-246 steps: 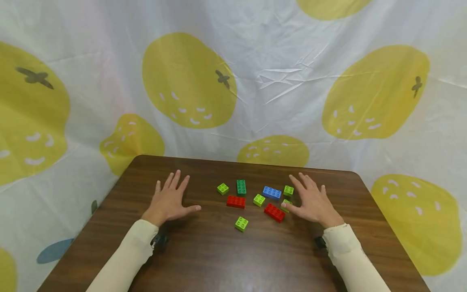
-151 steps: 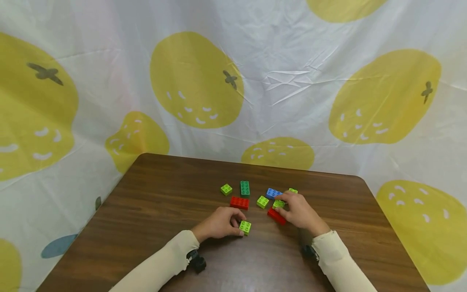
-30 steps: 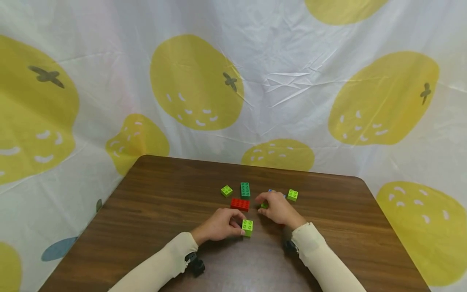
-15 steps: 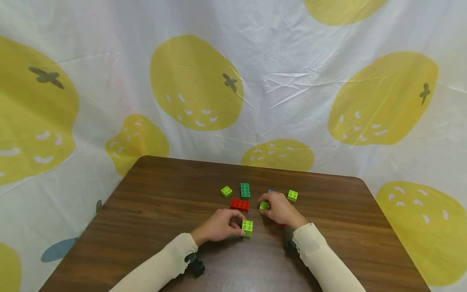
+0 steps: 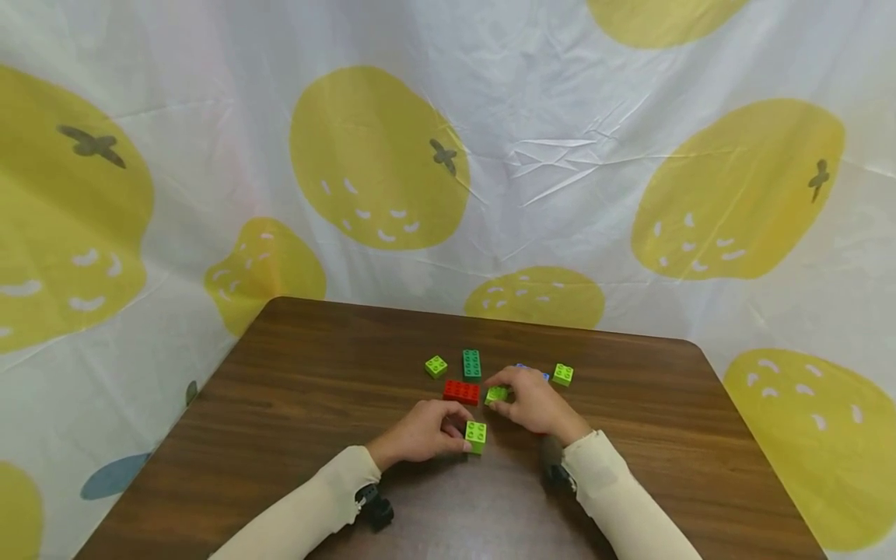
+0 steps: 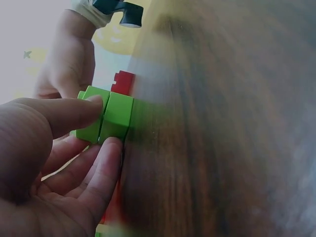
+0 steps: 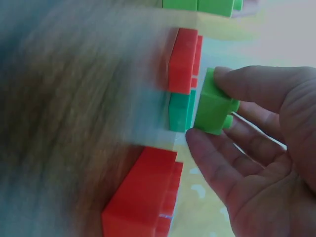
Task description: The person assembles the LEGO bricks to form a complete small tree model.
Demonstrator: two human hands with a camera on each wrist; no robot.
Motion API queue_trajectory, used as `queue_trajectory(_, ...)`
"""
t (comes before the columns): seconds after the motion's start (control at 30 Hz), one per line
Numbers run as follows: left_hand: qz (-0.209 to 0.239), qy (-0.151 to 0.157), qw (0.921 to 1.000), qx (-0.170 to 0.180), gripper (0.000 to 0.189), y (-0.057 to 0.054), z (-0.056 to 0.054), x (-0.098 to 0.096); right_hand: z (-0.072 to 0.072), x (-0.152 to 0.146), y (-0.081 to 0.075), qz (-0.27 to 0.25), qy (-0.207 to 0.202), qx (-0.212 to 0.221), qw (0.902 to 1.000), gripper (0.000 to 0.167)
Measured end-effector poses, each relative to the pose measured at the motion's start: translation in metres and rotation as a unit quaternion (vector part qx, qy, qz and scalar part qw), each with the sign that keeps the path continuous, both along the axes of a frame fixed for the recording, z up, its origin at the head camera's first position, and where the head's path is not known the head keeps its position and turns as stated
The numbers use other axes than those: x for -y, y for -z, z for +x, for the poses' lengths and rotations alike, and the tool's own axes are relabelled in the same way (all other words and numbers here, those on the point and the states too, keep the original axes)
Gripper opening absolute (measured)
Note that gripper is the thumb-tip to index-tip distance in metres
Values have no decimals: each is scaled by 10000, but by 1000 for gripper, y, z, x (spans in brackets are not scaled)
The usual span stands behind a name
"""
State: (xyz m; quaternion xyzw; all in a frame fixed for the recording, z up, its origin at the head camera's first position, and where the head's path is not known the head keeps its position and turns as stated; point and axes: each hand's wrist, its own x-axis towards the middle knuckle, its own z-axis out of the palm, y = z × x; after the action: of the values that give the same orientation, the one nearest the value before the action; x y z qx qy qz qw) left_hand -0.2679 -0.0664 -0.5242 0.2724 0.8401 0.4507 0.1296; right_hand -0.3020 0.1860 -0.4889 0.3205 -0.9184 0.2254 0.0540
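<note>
My left hand (image 5: 418,430) pinches a stack of two lime-green building bricks (image 5: 475,437) between thumb and fingers, low over the table. Close up in the left wrist view, a seam shows between the upper brick (image 6: 89,126) and the lower brick (image 6: 117,116). Farther back and to the right, my right hand (image 5: 537,400) pinches another lime-green brick (image 5: 495,395) with thumb and fingertips. The right wrist view shows this brick (image 7: 212,109) raised off the tabletop, its studs toward the palm.
Left of the right hand lie a red brick (image 5: 461,392), a dark green brick (image 5: 472,363) and a lime-green brick (image 5: 436,366). A blue brick (image 5: 543,375) is partly hidden behind that hand; a lime-green brick (image 5: 563,374) sits beyond. Another red brick (image 7: 143,195) appears in the right wrist view.
Both hands came in from spread and empty. A second lime-green brick now sits on the one at the left hand. The right hand has since gripped another and moved it slightly left.
</note>
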Motion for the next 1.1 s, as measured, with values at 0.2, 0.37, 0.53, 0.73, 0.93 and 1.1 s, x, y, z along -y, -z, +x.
queue_trajectory(0.2,82,15,10000,45,39,0,0,0,9,6,-5,-207,-41,-7,9998,35)
queue_trajectory(0.37,80,-2,9999,82,35,-2,0,0,19,8,-9,-406,-143,-26,9991,35)
queue_trajectory(0.53,91,-23,9998,150,32,0,0,0,31,11,-13,-691,-481,95,9964,35)
queue_trajectory(0.73,136,-10,9997,191,33,0,0,0,40,16,-13,-733,-799,-183,9939,34)
queue_trajectory(0.93,253,43,9996,137,34,0,0,-1,46,21,-10,-790,-948,-76,9923,33)
queue_trajectory(1.1,251,64,9996,64,34,0,1,0,47,22,-5,-723,-1020,-93,9921,35)
